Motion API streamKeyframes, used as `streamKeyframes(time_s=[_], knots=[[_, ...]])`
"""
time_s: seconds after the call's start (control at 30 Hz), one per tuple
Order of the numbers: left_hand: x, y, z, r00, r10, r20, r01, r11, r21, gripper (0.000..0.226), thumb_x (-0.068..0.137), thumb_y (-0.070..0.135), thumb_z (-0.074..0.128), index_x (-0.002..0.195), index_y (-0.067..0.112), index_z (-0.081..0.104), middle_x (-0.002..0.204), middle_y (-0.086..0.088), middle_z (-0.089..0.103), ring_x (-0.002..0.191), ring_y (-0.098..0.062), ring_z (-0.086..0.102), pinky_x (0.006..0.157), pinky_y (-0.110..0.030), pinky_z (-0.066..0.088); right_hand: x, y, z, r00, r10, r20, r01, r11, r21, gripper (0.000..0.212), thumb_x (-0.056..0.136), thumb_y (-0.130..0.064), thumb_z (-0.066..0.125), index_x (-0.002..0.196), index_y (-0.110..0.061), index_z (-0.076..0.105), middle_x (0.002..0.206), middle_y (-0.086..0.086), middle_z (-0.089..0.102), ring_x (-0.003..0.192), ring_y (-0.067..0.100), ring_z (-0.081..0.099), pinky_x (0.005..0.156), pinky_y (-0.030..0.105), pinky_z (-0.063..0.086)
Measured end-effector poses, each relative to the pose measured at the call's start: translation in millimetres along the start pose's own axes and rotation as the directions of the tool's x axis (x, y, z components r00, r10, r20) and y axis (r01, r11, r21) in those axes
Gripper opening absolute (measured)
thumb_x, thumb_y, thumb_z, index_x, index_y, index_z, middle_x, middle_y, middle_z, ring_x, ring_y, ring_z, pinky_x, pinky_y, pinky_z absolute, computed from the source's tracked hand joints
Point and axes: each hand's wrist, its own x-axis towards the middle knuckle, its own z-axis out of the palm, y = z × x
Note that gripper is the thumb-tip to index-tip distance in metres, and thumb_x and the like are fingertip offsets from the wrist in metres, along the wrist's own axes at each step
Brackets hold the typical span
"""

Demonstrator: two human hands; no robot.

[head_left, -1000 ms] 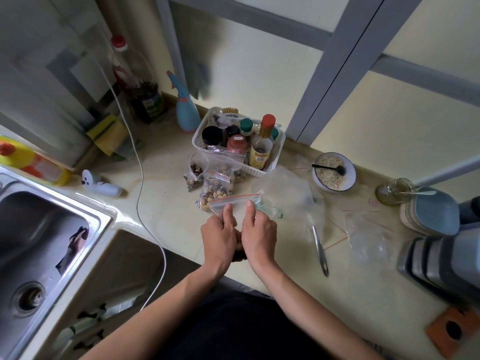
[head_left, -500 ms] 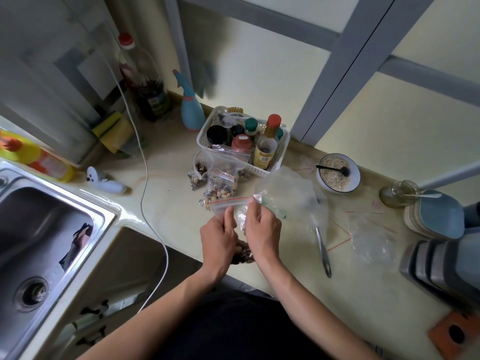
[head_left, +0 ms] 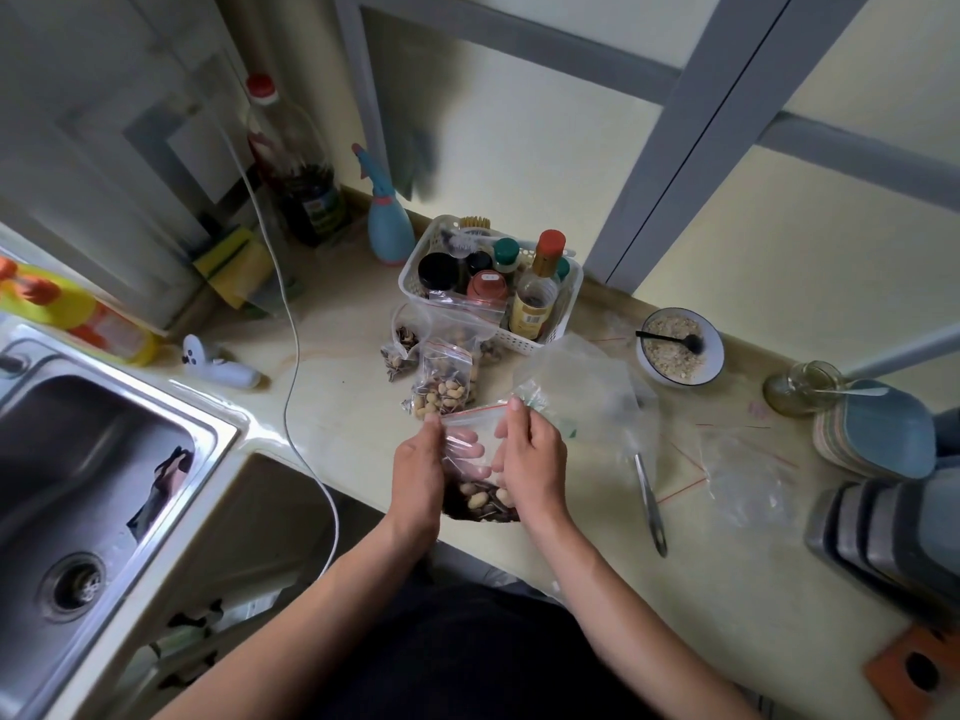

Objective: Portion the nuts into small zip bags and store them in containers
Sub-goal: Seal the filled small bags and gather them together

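Left hand (head_left: 418,467) and right hand (head_left: 532,459) each pinch a small clear red-striped zip bag (head_left: 475,459) of nuts above the pale bench (head_left: 363,407); its seal looks unclosed, so tilting could spill nuts.

Home kitchen: steel sink (head_left: 104,459), countertop (head_left: 332,407), basket of condiment bottles (head_left: 556,330), stacked plates (head_left: 878,433).

Clear small zip bag (head_left: 475,449) with a red seal stripe, pale peanuts and dark striped seeds (head_left: 485,504) inside. White slotted plastic basket (head_left: 558,332) holds red-, green- and black-capped bottles; light-blue spray bottle (head_left: 388,233) has a pink band. White bowl (head_left: 680,353) is dark-rimmed, counter (head_left: 337,387) pale yellow.
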Motion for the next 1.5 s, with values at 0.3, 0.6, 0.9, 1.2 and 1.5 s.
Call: streamKeyframes(time_s=[0.3,0.6,0.9,1.2,1.5], knots=[[-2,1,-5,0.974,0.226,-0.023,-0.221,0.964,0.15,0.055,0.108,0.037,0.035,0.092,0.003,0.076,0.085,-0.013,0.077,0.083,-0.029,0.075,0.078,-0.037,0.056,-3,7,-2,1.0,-0.018,0.018,0.018,0.999,-0.027,0.055,0.107,-0.038,0.04,0.065,-0.009,0.062,0.058,0.001,0.068,0.058,0.01,0.063,0.066,0.029,0.049],[-18,5,3,0.975,0.223,-0.024,-0.218,0.968,0.126,0.058,0.107,0.039,0.037,0.086,-0.003,0.071,0.074,-0.019,0.073,0.065,-0.031,0.073,0.052,-0.027,0.054,-6,1,-3,0.991,-0.074,-0.115,0.07,0.997,-0.043,0.056,0.106,-0.037,0.038,0.059,-0.016,0.06,0.054,0.0,0.065,0.055,0.013,0.064,0.064,0.028,0.05],[-17,1,2,0.965,0.26,-0.003,-0.256,0.953,0.163,0.054,0.108,0.036,0.038,0.09,-0.001,0.073,0.078,-0.017,0.075,0.072,-0.031,0.074,0.063,-0.035,0.059,-5,2,-4,0.99,0.051,-0.128,-0.051,0.999,0.006,0.051,0.105,-0.031,0.043,0.06,-0.017,0.06,0.053,0.001,0.065,0.058,0.019,0.064,0.065,0.03,0.049],[-25,1,8,0.951,0.289,-0.108,-0.242,0.917,0.318,0.058,0.106,0.045,0.036,0.077,0.005,0.067,0.055,-0.014,0.064,0.045,-0.03,0.063,0.043,-0.032,0.05,-15,-12,-5,0.98,0.13,-0.151,-0.128,0.991,0.025,0.053,0.106,-0.035,0.036,0.068,-0.006,0.059,0.057,0.015,0.062,0.035,0.023,0.057,0.04,0.022,0.042],[-27,2,11,0.908,0.399,-0.128,-0.332,0.871,0.362,0.054,0.106,0.048,0.033,0.077,0.009,0.058,0.049,-0.013,0.059,0.042,-0.031,0.06,0.04,-0.025,0.046,-16,-18,2,0.982,-0.026,-0.187,0.013,0.998,-0.068,0.059,0.096,-0.057,0.025,0.059,-0.024,0.057,0.064,-0.007,0.065,0.069,0.028,0.067,0.064,0.056,0.059]])
